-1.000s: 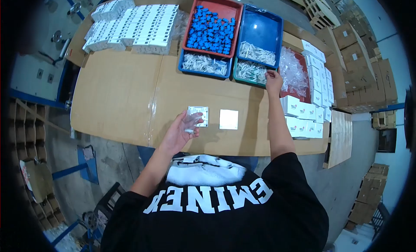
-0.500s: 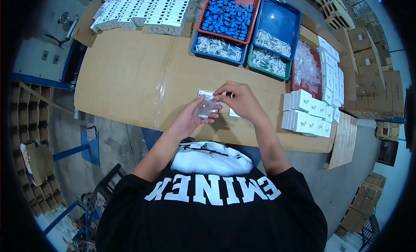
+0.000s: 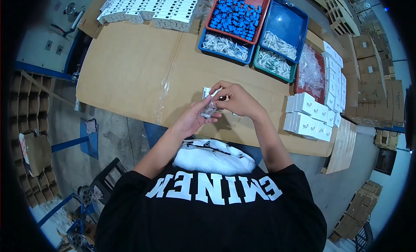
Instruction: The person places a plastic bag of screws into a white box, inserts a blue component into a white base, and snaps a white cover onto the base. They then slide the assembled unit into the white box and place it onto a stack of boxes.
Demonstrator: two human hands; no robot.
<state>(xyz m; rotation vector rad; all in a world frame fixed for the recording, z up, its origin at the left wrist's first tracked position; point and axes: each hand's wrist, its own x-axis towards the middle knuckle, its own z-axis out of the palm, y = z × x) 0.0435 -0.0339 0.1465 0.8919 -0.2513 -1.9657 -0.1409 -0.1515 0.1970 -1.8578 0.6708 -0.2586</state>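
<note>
Over the near part of the cardboard-covered table, my left hand (image 3: 193,116) is closed around a small clear plastic bag (image 3: 209,109) with something whitish at its lower end. My right hand (image 3: 239,101) reaches in from the other side, its thumb and fingertips pinched at the bag's upper edge. The exact contents of the bag are too small to make out. Just behind the hands, a flat white item with dark markings (image 3: 206,92) lies on the cardboard, partly hidden. Another white piece barely shows beneath my right hand.
At the back, a red tray (image 3: 265,13) holds blue parts, above a blue tray (image 3: 247,61) of slim white pieces. A green tray (image 3: 294,75) has more. Clear bags (image 3: 310,70) fill another tray. White boxes (image 3: 307,117) are stacked at right; rows of boxes (image 3: 173,21) stand back left.
My right hand's fingers have come closer to my left hand at the bag, and the bag is now more covered. The whole view has shifted slightly.
</note>
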